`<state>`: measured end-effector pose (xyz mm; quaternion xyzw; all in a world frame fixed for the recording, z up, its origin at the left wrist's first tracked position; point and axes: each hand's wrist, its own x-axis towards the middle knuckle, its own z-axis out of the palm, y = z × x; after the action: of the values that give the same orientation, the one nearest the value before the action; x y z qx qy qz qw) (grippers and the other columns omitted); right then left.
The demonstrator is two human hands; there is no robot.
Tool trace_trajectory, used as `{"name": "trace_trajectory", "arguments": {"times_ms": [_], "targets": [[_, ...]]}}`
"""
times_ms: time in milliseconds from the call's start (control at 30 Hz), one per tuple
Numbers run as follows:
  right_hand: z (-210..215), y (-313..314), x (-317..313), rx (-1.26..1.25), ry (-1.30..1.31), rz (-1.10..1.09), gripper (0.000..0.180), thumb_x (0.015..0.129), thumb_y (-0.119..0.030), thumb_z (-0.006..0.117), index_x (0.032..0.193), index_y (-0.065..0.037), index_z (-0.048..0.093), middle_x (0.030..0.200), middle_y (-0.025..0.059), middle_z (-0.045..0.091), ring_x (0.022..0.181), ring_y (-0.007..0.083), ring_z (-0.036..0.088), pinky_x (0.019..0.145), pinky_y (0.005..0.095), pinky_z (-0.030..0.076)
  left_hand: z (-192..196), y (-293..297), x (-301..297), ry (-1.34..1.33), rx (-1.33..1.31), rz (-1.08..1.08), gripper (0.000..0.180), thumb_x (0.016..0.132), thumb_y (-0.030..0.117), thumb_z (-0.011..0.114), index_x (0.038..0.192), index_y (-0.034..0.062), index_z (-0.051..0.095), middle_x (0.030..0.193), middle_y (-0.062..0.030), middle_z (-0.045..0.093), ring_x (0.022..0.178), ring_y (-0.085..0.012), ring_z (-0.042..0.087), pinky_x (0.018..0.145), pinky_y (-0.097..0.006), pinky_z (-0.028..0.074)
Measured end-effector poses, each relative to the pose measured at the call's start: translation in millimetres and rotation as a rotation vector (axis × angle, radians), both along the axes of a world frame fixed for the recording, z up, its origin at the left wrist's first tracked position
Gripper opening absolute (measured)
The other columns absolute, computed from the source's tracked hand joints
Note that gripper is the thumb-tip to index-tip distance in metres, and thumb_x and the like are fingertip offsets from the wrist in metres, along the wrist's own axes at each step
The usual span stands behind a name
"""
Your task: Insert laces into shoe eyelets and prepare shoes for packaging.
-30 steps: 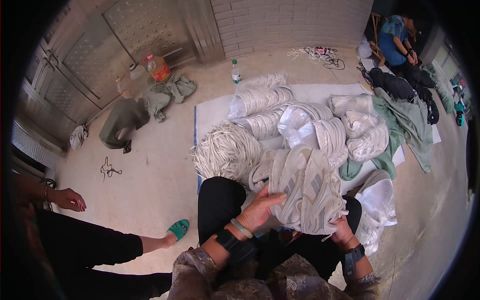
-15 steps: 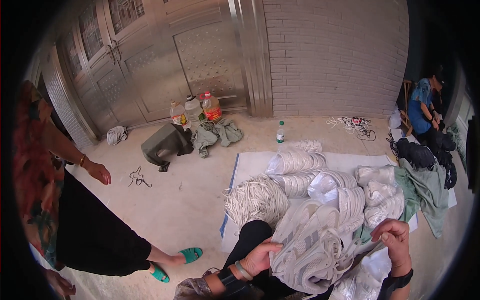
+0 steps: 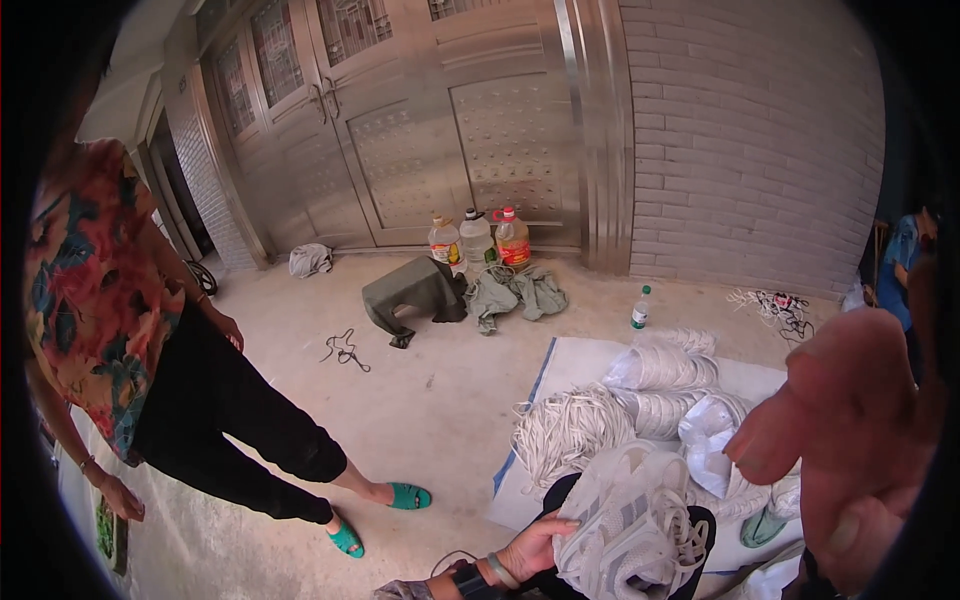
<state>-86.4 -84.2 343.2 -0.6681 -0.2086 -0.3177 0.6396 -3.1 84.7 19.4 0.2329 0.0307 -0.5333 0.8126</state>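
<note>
My left hand (image 3: 532, 547) rests low in the view, its fingers pressed on a bundle of white corded fabric (image 3: 632, 522) lying across my lap. My right hand (image 3: 848, 440) is raised close to the camera at the right, blurred, fingers apart and holding nothing. Behind the bundle, several coils of white cord (image 3: 568, 432) and wrapped white bundles (image 3: 660, 368) lie on a white sheet (image 3: 570, 362) on the ground.
A person in a flowered top and black trousers (image 3: 150, 370) stands at the left in green sandals. Three bottles (image 3: 478, 240) stand by metal doors (image 3: 440, 110), with a grey stool (image 3: 412, 294), grey cloths (image 3: 518, 292) and a small bottle (image 3: 640, 308). Another person (image 3: 905, 262) sits far right.
The view has tilted up from the lap toward the doors. My right hand has let go of the bundle and risen close to the camera. The standing person is now nearer at the left.
</note>
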Motion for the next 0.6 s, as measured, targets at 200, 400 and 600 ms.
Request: {"name": "trace_trajectory", "arguments": {"times_ms": [200,400,600], "targets": [[-3.9,7.6,-0.3,-0.016,0.013,0.0,0.06,0.074,-0.018,0.066,0.121,-0.001,0.034,0.098,0.019,0.055,0.076,0.0234,0.059,0.071,0.035,0.05,-3.2,-0.2,2.3,0.027,-0.075,-0.005,0.049,0.08,0.008,0.055,0.126,-0.0021,0.04,0.118,-0.0125,0.054,0.106,-0.0214,0.054,0.095,-0.035,0.04],[-12.0,-3.1,-7.4,-0.069,0.073,-0.033,0.069,0.073,-0.017,0.066,0.127,-0.001,0.027,0.097,0.018,0.055,0.074,0.0224,0.06,0.069,0.0337,0.052,8.3,3.7,-6.9,0.009,-0.034,0.021,0.048,0.079,0.007,0.055,0.125,-0.0013,0.042,0.117,-0.0118,0.055,0.106,-0.0217,0.055,0.095,-0.035,0.04],[-5.1,-31.5,-44.4,-0.418,0.452,-0.036,0.079,0.072,-0.015,0.067,0.133,-0.002,0.019,0.096,0.017,0.055,0.071,0.0214,0.061,0.066,0.0324,0.053,3.7,15.5,-12.5,-0.096,-0.131,-0.028,0.049,0.079,0.007,0.055,0.125,-0.0027,0.041,0.116,-0.0135,0.055,0.105,-0.0221,0.055,0.094,-0.035,0.04]]}}
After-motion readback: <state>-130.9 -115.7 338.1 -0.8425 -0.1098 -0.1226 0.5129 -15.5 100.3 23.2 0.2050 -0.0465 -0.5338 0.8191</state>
